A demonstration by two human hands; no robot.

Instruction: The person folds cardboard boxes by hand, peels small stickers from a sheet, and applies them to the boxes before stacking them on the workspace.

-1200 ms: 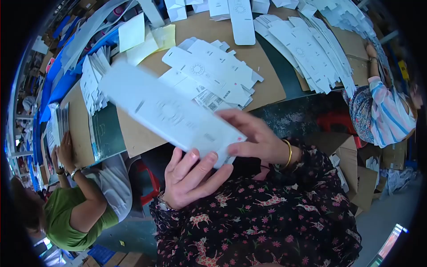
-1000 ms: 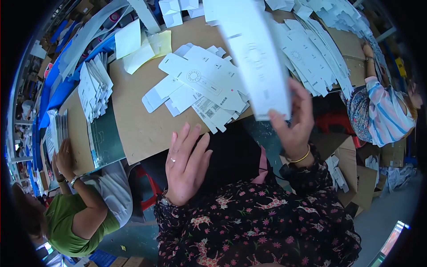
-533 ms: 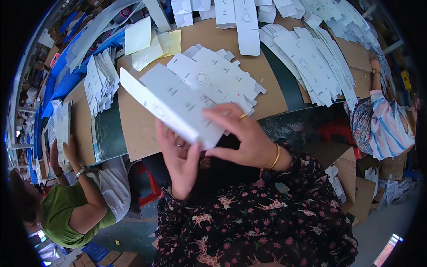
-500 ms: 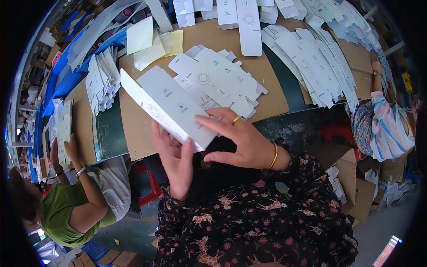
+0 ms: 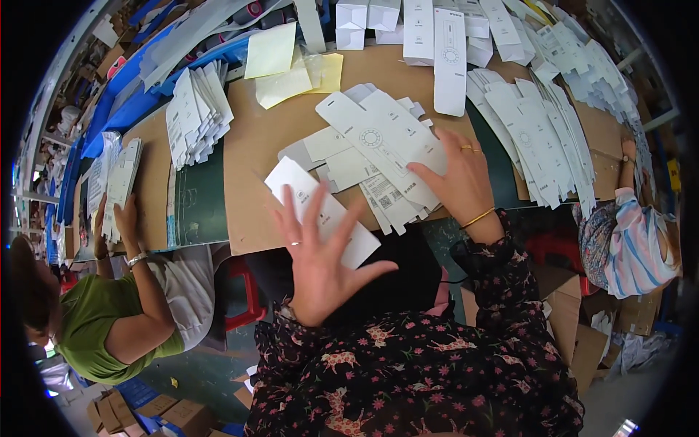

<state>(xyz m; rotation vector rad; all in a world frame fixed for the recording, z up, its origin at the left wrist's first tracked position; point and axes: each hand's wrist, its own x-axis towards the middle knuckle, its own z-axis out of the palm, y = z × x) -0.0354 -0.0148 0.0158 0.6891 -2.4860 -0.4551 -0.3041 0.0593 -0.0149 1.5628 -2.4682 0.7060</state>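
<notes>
My left hand (image 5: 320, 255), fingers spread and slightly blurred, is over a long white folded carton (image 5: 357, 244). Whether its palm touches the carton is hidden. That carton lies slantwise across the table's near edge. To its right, my right hand (image 5: 466, 178) reaches onto the pile of flat printed carton blanks (image 5: 397, 138). Its thumb rests on the top blank and its fingers stretch along the pile's right edge, thumb and fingers apart. Beneath the top blanks, others lie askew, one showing a square code.
Yellow paper sheets (image 5: 284, 84) lie at the back left, near a stack of flat blanks (image 5: 195, 116). Erected white cartons (image 5: 419, 33) line the back; more blanks (image 5: 535, 138) spread at right. A person in green (image 5: 127, 320) sits left, another in stripes (image 5: 641, 240) right.
The carton was between both hands; now it lies at the table edge under my opened left hand. My right hand has moved right and away, onto the blanks. The view has shifted.
</notes>
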